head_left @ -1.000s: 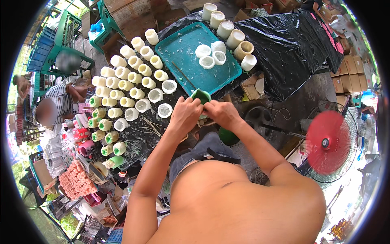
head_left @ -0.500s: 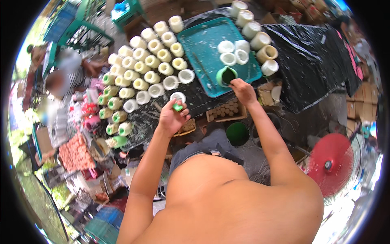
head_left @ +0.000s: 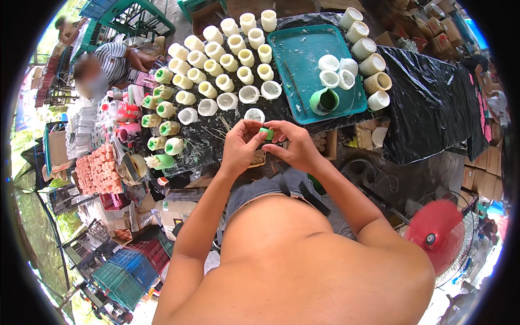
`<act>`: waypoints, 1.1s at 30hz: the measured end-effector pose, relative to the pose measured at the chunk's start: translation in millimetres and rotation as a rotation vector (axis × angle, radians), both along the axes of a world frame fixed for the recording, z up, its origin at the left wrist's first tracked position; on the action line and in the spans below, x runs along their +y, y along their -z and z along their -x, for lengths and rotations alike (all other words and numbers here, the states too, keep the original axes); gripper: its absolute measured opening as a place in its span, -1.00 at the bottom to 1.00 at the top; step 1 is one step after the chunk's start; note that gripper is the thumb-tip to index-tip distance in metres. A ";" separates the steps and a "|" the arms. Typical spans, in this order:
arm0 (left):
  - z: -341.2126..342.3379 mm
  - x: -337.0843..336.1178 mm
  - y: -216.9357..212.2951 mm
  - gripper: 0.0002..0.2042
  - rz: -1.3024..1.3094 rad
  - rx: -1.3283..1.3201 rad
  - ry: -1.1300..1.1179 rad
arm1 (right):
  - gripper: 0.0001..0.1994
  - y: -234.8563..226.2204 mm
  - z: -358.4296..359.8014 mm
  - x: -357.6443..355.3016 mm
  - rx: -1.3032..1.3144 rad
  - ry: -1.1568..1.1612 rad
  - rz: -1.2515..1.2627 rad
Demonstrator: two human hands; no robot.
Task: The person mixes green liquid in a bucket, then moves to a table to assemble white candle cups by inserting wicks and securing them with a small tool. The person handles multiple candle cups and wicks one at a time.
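My left hand (head_left: 241, 143) is closed, with a small bright green block (head_left: 266, 134) pinched at its fingertips. From the other side my right hand (head_left: 298, 145) brings its fingers onto the same block; its thumb is below and its grip looks loose. Just beyond the hands stands a translucent white cup (head_left: 254, 115) at the table's near edge. A green pitcher (head_left: 324, 101) with dark green inside rests on the near part of the teal tray (head_left: 292, 46), not touched by either hand.
Rows of hollow cream cylinders (head_left: 225, 83) fill the table's left side, with green-filled ones (head_left: 168, 128) at its left end. White cups (head_left: 329, 79) sit on the tray. Black plastic sheet (head_left: 428, 103) covers the right. A red fan (head_left: 433, 233) stands at right; a person (head_left: 111, 59) sits far left.
My right hand has let go of the pitcher, which now stands on the tray, and has come left to the green block. My left hand has moved slightly right with the block.
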State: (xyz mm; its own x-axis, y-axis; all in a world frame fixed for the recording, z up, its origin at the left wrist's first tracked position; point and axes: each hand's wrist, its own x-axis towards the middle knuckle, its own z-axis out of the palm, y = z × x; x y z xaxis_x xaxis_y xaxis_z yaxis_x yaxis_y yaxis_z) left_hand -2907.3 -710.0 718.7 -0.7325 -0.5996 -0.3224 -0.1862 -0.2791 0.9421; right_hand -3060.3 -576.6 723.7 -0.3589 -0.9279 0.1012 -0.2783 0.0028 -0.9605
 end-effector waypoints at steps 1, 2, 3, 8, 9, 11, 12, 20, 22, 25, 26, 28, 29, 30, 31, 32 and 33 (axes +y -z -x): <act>-3.1 0.1 -7.2 -0.78 0.012 -0.013 -0.026 | -0.54 -0.7 -4.3 -5.9 0.086 -0.002 0.070; -5.4 1.7 -11.0 -0.79 -0.068 0.034 -0.093 | -0.55 0.0 -6.9 -9.1 0.130 0.005 0.090; -10.7 1.3 -14.2 -0.77 -0.091 0.034 -0.113 | -0.56 1.4 -9.5 -12.1 0.174 0.011 0.111; -32.8 3.1 -38.1 -0.76 -0.138 -0.015 -0.204 | -0.64 -7.9 -14.1 -22.2 0.104 -0.003 0.151; -36.2 3.8 -44.6 -0.76 -0.150 -0.037 -0.209 | -0.65 -11.0 -16.3 -22.1 0.080 -0.015 0.138; -43.4 5.7 -51.8 -0.76 -0.189 -0.019 -0.248 | -0.67 -15.8 -20.9 -24.6 0.021 -0.044 0.115; -47.9 4.7 -55.7 -0.76 -0.193 -0.027 -0.265 | -0.67 -17.7 -24.4 -28.1 -0.014 -0.059 0.107; -97.6 -8.0 -72.4 -0.74 -0.216 -0.011 -0.340 | -0.70 -29.0 -56.5 -61.5 -0.080 -0.221 0.102; -116.9 -11.4 -69.3 -0.74 -0.213 -0.002 -0.353 | -0.69 -22.9 -70.4 -69.4 -0.070 -0.269 0.063; -154.9 -12.6 -68.4 -0.74 -0.150 0.018 -0.356 | -0.69 -21.9 -106.7 -78.4 -0.374 -0.329 -0.028; -167.7 -11.4 -69.7 -0.74 -0.084 -0.002 -0.350 | -0.69 -13.8 -117.4 -79.4 -0.434 -0.380 -0.049; -189.7 -12.2 -75.3 -0.75 -0.001 -0.004 -0.333 | -0.70 -18.7 -136.1 -83.1 -0.496 -0.407 -0.024; -202.8 -12.6 -78.2 -0.75 0.042 -0.011 -0.323 | -0.71 -22.4 -147.7 -85.2 -0.533 -0.418 -0.011; -215.1 -13.0 -79.7 -0.76 0.065 -0.038 -0.320 | -0.70 -24.9 -156.7 -88.0 -0.536 -0.424 -0.017; -224.9 -14.2 -80.7 -0.76 0.087 -0.059 -0.317 | -0.70 -26.0 -163.2 -92.2 -0.516 -0.454 -0.025; -233.9 -15.3 -82.4 -0.76 0.109 -0.080 -0.312 | -0.70 -27.4 -168.8 -96.9 -0.496 -0.485 -0.033; -244.2 -15.2 -81.8 -0.76 0.130 -0.101 -0.306 | -0.70 -29.4 -176.0 -100.1 -0.476 -0.515 -0.040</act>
